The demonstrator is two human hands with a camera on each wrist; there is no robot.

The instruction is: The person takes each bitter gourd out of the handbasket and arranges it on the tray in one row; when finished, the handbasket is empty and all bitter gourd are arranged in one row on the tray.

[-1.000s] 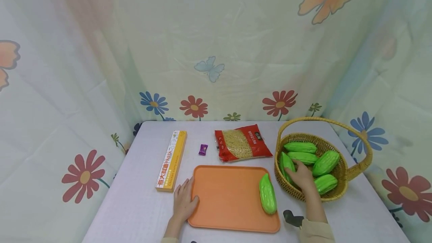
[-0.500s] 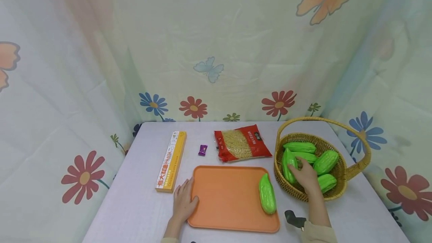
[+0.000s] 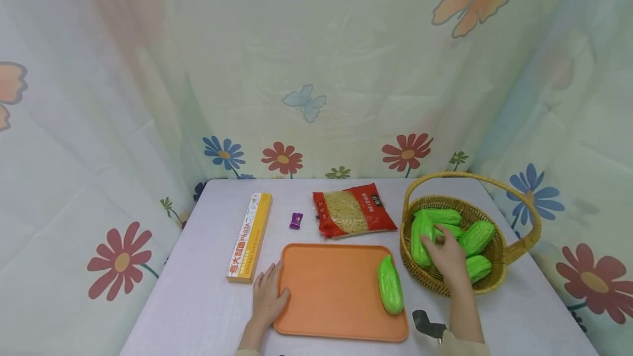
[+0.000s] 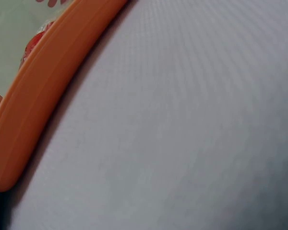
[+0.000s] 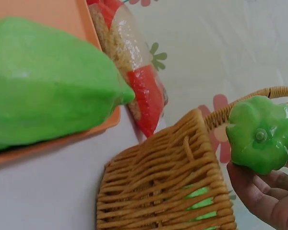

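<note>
My right hand point(image 3: 449, 257) grips a green ridged gourd point(image 3: 422, 238) inside the left part of the wicker basket point(image 3: 420, 276). In the right wrist view, the blunt end of that held gourd point(image 5: 260, 135) shows above the basket's rim, with thumb and fingers around it. Several like gourds point(image 3: 477, 238) lie in the basket. Another gourd point(image 3: 390, 285) lies lengthwise at the right side of the orange tray point(image 3: 331, 290). My left hand point(image 3: 268, 295) rests on the tray's left edge, fingers extended; the left wrist view shows mostly the tray's outer wall point(image 4: 53, 86) and cloth.
Behind the tray lie a red bag of pasta point(image 3: 353, 210) and a small purple wrapped piece point(image 3: 295, 221). To the left is a long yellow and white pasta box point(image 3: 250, 238). The basket's tall handle point(image 3: 524, 202) arches over it. A floral curtain point(image 3: 316, 70) surrounds the table.
My right hand has raised the gripped gourd from the basket's left side and turned it more upright. My left hand has stayed on the tray's edge.
</note>
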